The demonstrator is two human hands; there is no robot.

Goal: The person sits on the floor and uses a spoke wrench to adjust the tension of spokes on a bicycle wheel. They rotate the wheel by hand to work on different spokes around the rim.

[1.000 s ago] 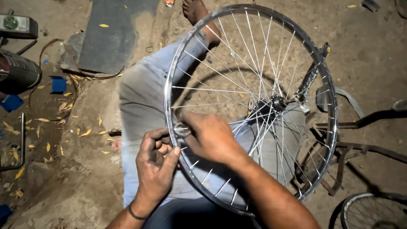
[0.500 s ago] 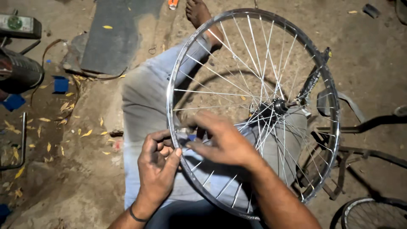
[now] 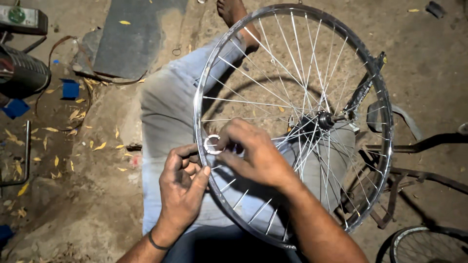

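Note:
A spoked bicycle wheel with a shiny metal rim (image 3: 385, 122) rests upright across my lap, its hub (image 3: 324, 119) right of centre. My left hand (image 3: 183, 182) pinches the rim's left edge from outside. My right hand (image 3: 253, 153) reaches through the spokes and holds a small round metal tool (image 3: 213, 144) against the rim, right by my left fingers. My legs in grey trousers (image 3: 165, 112) stretch out under the wheel, one bare foot (image 3: 234, 12) at the top.
The ground is bare dirt with yellow leaves. A dark flat slab (image 3: 131, 34) lies at the top left, beside a dark cylinder (image 3: 22, 73) and blue scraps (image 3: 70, 89). A bicycle frame (image 3: 424, 160) and another wheel (image 3: 429, 243) stand at the right.
My right hand has slid slightly along the rim, and the round metal tool now shows clearly at my fingertips. The wheel has barely shifted.

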